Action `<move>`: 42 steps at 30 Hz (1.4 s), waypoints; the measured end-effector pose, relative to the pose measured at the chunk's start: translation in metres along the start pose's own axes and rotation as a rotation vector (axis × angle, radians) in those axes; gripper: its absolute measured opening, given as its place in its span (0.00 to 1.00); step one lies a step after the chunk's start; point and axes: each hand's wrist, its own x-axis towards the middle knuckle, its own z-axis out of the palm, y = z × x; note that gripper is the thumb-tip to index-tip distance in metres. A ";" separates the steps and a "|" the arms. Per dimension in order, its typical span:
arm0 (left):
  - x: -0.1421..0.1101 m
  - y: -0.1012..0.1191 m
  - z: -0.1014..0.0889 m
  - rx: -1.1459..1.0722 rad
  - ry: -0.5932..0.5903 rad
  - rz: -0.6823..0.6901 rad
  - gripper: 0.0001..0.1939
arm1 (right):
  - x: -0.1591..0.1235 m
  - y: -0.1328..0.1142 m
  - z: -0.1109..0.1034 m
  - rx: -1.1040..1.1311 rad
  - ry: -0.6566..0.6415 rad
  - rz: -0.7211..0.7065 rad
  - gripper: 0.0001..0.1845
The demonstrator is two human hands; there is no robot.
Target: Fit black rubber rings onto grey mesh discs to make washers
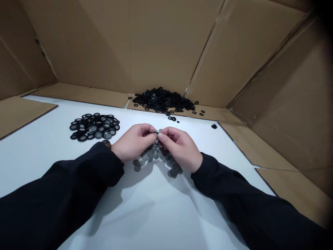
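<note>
My left hand (134, 141) and my right hand (179, 146) meet at the middle of the white table (39, 146), fingers pinched together on a small black ring (155, 132) with a grey disc. Both hands are closed on it, thumbs and forefingers touching. Under and between the hands lies a scatter of grey mesh discs (153, 158). Both arms wear black sleeves. To the left sits a group of black rings with grey discs inside (95, 126). Farther back, a heap of plain black rings (163, 99) rests on the cardboard flap.
Cardboard walls (156, 41) enclose the table at the back and both sides. Cardboard flaps lie flat at the left (18, 113) and right (260, 146). A few stray black rings (172, 118) and a lone black piece (214, 126) lie near the heap.
</note>
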 end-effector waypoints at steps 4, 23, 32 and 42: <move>0.000 -0.001 0.003 -0.115 0.031 0.002 0.08 | -0.001 -0.002 0.000 -0.027 -0.003 -0.015 0.14; -0.001 0.002 0.001 -0.044 -0.055 -0.026 0.07 | 0.000 -0.002 -0.001 0.115 -0.006 0.060 0.13; 0.000 -0.002 0.004 -0.068 0.032 0.029 0.08 | -0.003 -0.001 0.000 -0.123 0.003 -0.019 0.12; -0.001 0.000 0.006 -0.117 0.037 0.032 0.09 | -0.002 0.000 0.001 0.061 0.045 -0.029 0.11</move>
